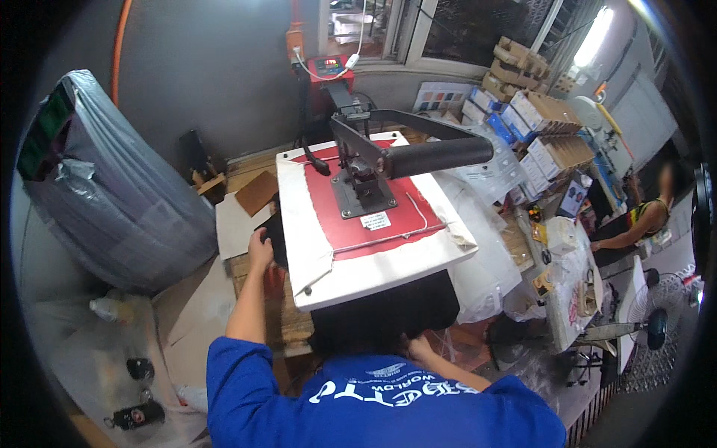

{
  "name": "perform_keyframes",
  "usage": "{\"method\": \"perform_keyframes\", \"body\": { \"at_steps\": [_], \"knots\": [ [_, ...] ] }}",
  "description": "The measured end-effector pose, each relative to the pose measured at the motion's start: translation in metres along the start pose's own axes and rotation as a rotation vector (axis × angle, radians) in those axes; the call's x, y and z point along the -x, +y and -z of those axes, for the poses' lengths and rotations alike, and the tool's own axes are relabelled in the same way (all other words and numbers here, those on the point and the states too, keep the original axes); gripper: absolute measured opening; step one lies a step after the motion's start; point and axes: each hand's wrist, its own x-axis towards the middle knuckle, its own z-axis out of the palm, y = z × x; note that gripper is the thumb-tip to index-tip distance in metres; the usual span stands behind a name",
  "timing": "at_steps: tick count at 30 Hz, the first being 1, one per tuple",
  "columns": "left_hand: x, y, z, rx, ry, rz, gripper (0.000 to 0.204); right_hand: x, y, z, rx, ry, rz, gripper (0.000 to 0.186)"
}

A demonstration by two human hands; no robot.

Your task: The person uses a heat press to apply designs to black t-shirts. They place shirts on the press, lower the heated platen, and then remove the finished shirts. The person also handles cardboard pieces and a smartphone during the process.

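Judged black cloth [385, 308] soft, light, limp | favoured edge hold | saw left hand [261, 248], right hand [417, 347] at its edges | could not tell either grip

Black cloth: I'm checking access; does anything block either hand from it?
Nothing visible does: the left hand meets the black cloth at left, the right hand at its near edge; the press plate overhangs it.
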Motion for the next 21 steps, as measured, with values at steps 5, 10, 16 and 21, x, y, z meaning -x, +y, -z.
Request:
{"method": "perform_keyframes", "body": {
  "at_steps": [5,10,16,21],
  "knots": [
    [-0.04,0.019,-0.044,0.018,-0.147,0.032,0.073,0.033,0.008,0.013,0.411,0.166,-0.043,0.024],
    [-0.063,0.023,-0.041,-0.117,-0.043,0.067,0.026,0.076,-0.035,-0.007,0.298,0.134,-0.108,0.031],
    [0.0,0.097,0.005,0.225,0.597,-0.337,0.013,0.121,-0.125,0.01,1.171,-0.373,-0.451,0.03],
    [0.2,0.186,0.021,-0.213,0.503,-0.67,0.009,0.082,-0.147,-0.036,0.788,-0.538,-0.003,0.039]
  ]
}}
